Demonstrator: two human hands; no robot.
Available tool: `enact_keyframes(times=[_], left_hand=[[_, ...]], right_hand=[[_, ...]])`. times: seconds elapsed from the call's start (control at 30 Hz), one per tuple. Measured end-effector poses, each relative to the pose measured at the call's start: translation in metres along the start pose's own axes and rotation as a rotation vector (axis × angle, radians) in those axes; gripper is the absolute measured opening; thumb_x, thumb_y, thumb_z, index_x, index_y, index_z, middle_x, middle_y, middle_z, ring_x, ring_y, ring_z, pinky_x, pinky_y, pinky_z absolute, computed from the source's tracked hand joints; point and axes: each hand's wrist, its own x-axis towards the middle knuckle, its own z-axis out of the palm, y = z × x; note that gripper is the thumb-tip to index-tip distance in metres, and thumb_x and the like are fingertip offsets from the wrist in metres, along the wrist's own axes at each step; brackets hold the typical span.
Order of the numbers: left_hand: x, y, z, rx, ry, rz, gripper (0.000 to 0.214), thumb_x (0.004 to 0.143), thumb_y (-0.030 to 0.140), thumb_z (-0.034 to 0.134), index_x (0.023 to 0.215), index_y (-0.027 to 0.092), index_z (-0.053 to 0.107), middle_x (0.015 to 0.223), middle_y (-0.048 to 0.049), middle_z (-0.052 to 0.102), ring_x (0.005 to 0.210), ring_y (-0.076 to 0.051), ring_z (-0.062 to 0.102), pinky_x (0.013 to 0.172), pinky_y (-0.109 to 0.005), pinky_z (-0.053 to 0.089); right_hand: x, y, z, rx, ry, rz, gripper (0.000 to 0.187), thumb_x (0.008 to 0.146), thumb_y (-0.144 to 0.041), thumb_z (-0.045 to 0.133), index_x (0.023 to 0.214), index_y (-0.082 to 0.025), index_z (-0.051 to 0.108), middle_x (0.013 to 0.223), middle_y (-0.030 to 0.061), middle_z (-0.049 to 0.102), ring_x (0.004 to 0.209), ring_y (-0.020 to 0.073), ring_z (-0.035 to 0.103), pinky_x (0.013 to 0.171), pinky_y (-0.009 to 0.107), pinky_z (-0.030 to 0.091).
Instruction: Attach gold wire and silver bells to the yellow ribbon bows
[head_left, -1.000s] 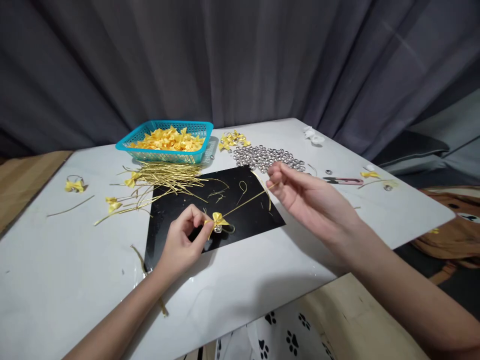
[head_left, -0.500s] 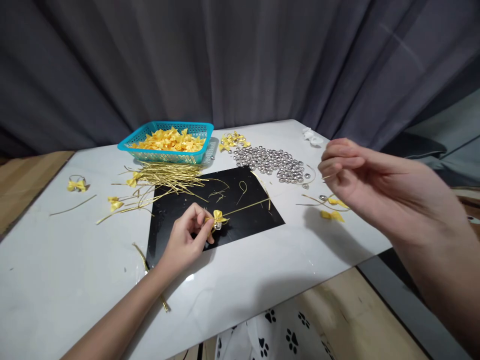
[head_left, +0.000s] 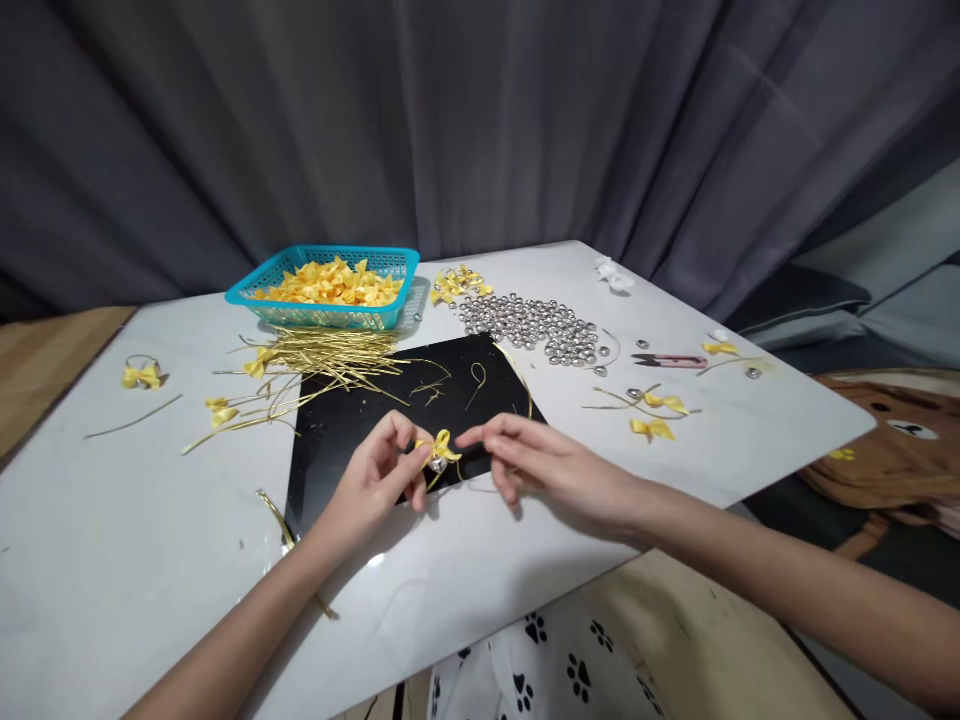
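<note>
My left hand (head_left: 390, 462) pinches a small yellow ribbon bow (head_left: 444, 443) between thumb and fingertips, above the front of a black mat (head_left: 337, 450). A shiny silver bead (head_left: 438, 464) hangs at the bow's middle, with thin gold cord around it. My right hand (head_left: 536, 455) is just right of the bow, index finger stretched toward it and the other fingers loosely bent. No object shows clearly between its fingers; a thin strand lies below them.
Behind the mat lie a pile of gold cords (head_left: 330, 355), a teal basket (head_left: 247, 297) of yellow bows and many silver beads (head_left: 529, 325). Pink-handled thread snips (head_left: 671, 361) lie to the right, near loose bows (head_left: 652, 429). A finished-looking bow loop (head_left: 142, 375) lies at left.
My right hand has come down and left from its raised place at the right to beside the bow. The thread snips it hid now show. My left hand still holds the bow.
</note>
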Motion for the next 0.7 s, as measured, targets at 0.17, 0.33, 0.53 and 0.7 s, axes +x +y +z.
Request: enact_keyframes(times=[0.17,0.33,0.53,0.7], left_hand=[[0.002,-0.002,-0.002,0.014,0.044,0.010,0.035,0.080,0.036,0.059,0.072,0.020,0.029,0.074,0.0069,0.051,0.039,-0.001,0.050,0.039,-0.015,0.037],[0.001,-0.003,-0.002,0.055,0.067,0.016,0.033,0.081,0.034,0.058,0.072,0.021,0.030,0.073,0.0068,0.052,0.039,-0.002,0.049,0.039,-0.016,0.038],[0.001,-0.009,-0.003,0.110,0.110,0.024,0.029,0.082,0.031,0.056,0.072,0.021,0.030,0.070,0.0076,0.049,0.039,-0.003,0.049,0.038,-0.016,0.038],[0.003,-0.011,-0.004,0.176,0.142,0.007,0.028,0.082,0.029,0.054,0.072,0.021,0.029,0.071,0.0075,0.049,0.038,-0.001,0.046,0.037,-0.016,0.037]], right_hand=[[0.016,0.009,0.021,0.150,-0.012,0.073,0.014,0.093,-0.029,0.042,0.085,-0.018,0.045,0.051,-0.0053,0.048,0.048,0.0075,0.048,0.053,0.021,0.042],[0.015,-0.007,0.018,0.173,0.035,0.056,0.015,0.092,-0.028,0.045,0.085,-0.016,0.050,0.051,-0.0050,0.046,0.047,0.0066,0.040,0.050,0.019,0.042],[0.003,-0.033,0.007,0.336,-0.024,0.079,0.018,0.084,-0.022,0.058,0.071,-0.015,0.048,0.059,-0.0057,0.034,0.046,0.0027,0.023,0.041,0.013,0.029],[-0.021,-0.069,-0.012,0.318,0.121,0.071,0.022,0.077,-0.017,0.064,0.064,-0.016,0.046,0.059,-0.0062,0.025,0.047,0.0032,0.016,0.035,0.014,0.020]])
